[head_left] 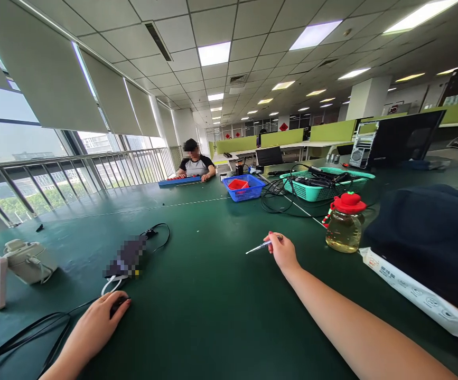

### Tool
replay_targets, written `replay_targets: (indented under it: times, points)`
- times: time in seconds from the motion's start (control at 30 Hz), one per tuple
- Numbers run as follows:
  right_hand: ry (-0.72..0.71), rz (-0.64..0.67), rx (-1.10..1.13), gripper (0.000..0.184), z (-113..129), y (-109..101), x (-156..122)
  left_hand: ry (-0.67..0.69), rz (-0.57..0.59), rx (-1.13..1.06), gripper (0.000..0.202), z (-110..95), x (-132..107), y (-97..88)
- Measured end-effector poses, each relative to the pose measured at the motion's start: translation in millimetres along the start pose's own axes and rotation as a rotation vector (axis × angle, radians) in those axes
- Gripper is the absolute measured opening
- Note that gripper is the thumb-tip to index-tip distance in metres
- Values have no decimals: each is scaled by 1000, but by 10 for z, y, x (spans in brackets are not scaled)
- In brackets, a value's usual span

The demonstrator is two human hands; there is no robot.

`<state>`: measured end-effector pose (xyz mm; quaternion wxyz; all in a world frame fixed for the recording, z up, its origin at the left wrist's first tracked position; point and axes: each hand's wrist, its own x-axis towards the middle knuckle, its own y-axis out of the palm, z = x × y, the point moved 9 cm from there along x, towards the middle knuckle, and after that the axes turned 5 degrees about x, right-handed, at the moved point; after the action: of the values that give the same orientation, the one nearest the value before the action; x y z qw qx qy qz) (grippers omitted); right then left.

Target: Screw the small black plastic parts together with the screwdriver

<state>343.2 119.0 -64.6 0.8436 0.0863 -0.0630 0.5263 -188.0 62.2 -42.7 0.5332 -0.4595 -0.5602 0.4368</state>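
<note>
My right hand [282, 252] reaches out over the dark green table [213, 295] and pinches a thin clear pen-like tool [258, 247], tip pointing left. My left hand [96, 323] rests near the table's front edge, fingers curled over a small black object [118, 303] joined to black and white cables. Just beyond it lies a small dark device [128, 257] with a black cable looping away behind it.
A glass jar [344, 224] with a red lid stands right of my right hand, beside a dark bag [430, 237] and a white packet [414, 293]. White devices [20, 264] sit far left. Blue basket [245, 188], teal basket [324, 184] and cables lie farther back. Another person [195, 163] sits at the far end.
</note>
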Motion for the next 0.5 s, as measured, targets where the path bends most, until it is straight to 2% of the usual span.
replay_targets:
  times: [0.07,0.27,0.5]
  points:
    - [-4,-4,-4,36,-1,0,0,0,-65,28,47,38,-2,-56]
    - [-18,-8,-6,38,-14,-2,1,81,-202,17,46,-48,-42,-157]
    - [-31,10,1,39,-49,20,11,10,-403,-48,44,132,-188,-350]
